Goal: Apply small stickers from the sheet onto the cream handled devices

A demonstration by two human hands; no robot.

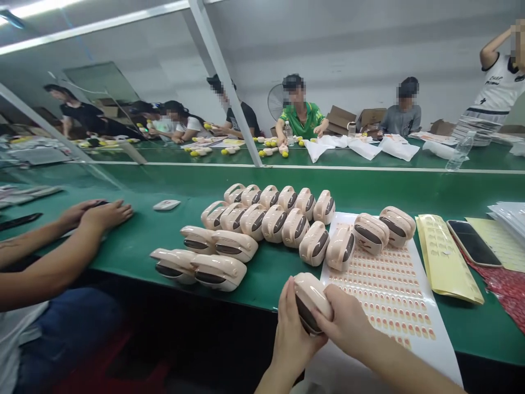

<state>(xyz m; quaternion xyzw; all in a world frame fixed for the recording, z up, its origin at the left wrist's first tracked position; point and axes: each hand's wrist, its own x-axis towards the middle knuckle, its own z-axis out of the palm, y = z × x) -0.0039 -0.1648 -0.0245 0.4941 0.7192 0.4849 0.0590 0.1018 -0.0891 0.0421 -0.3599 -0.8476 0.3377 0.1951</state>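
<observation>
Between my two hands is a glossy cream plastic housing (308, 300) with a dark oval window, held near the front edge of the green table. My left hand (289, 328) wraps its left side and underside. On the right side, my right hand (342, 314) grips it with the thumb at the dark window. Beneath and behind my right hand lies a white sheet of small orange-and-cream oval stickers (394, 279). Three similar cream housings stand on the sheet's far end, one of them a cream housing (371, 232) with its window facing me.
Rows of cream housings (262, 221) fill the middle of the green table (135, 246). Yellow sticker sheets (445, 257) and a phone (473, 242) lie at right. A co-worker's hands (104, 213) rest on the table at left. Other people sit behind the green divider (369, 189).
</observation>
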